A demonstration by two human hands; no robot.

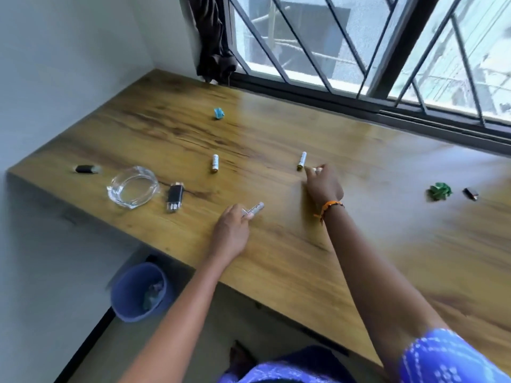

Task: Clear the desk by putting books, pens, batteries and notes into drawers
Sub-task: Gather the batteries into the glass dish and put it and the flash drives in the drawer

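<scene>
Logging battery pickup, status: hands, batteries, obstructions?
Left hand grips one battery. Right hand fingertips at a second battery, not yet gripped. Third battery lies loose mid-desk. Nothing blocking; glass ashtray off to the left.

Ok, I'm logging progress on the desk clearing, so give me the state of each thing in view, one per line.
left hand: pinching a battery
battery in left hand: gripped, low over the desk
right hand: fingers reaching to a battery's near end
battery by right hand: lying on the desk
third battery: lying untouched
glass ashtray: upright
blue bin: open, something inside
</scene>
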